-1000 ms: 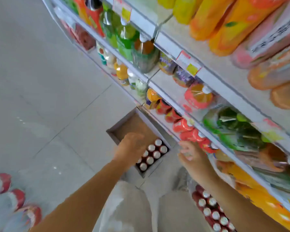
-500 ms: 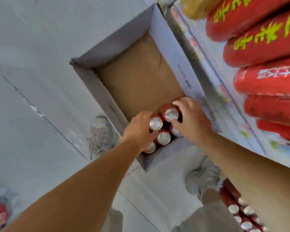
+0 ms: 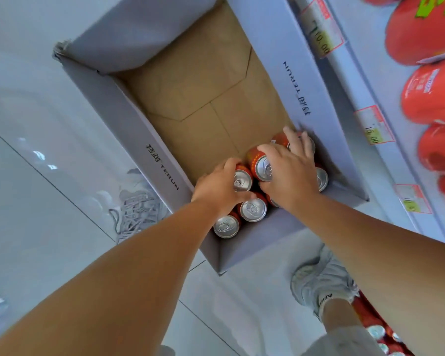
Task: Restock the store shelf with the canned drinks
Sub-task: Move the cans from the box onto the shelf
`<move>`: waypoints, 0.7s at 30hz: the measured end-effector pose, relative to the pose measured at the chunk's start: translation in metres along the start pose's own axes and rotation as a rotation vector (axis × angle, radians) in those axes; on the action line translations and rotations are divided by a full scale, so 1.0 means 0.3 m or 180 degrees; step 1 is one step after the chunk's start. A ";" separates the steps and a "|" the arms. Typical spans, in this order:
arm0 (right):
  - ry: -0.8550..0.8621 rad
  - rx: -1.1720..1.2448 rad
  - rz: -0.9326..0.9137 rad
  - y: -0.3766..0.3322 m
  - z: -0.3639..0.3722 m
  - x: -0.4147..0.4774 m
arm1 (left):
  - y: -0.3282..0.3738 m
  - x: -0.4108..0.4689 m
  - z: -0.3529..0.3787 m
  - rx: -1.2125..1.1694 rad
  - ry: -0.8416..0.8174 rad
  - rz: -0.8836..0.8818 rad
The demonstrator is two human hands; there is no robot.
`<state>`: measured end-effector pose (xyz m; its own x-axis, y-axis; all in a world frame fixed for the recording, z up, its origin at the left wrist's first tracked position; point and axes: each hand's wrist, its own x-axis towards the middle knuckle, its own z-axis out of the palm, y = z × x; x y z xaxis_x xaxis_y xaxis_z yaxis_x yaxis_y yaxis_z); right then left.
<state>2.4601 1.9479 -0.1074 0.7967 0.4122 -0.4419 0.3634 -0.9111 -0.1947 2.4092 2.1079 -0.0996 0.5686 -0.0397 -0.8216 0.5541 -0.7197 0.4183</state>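
Lifted can (image 3: 260,166) sits inside right grip (image 3: 293,177) (over box (image 3: 129,124)).

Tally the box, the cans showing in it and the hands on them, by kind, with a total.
Box: 1
Red cans: 7 showing; the right hand may hide more
Hands: 2, the left hand and the right, each gripping a can
Total: 10

My left hand (image 3: 217,187) dropped into the box (image 3: 162,165) and closed round a can (image 3: 242,179). My right hand (image 3: 290,173) left the shelf, came down beside it and gripped a second can (image 3: 261,165), tipping it up.
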 end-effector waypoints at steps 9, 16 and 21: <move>0.0175 0.1820 0.0834 -0.116 -0.526 -0.188 | 0.157 -0.360 -0.403 -0.0668 0.0633 0.0002; 0.0997 0.2323 0.0826 -0.354 -1.364 -0.468 | 0.511 -1.011 -0.994 -0.0439 0.0696 0.0567; 0.1775 0.2442 0.0578 -0.497 -1.963 -0.726 | 0.853 -1.527 -1.314 -0.0161 0.1073 0.1471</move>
<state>2.5169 1.9972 0.5334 0.9963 0.0280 -0.0808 -0.0446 -0.6354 -0.7709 2.5302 2.2151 0.5367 0.9165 -0.1131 -0.3837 0.2256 -0.6458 0.7294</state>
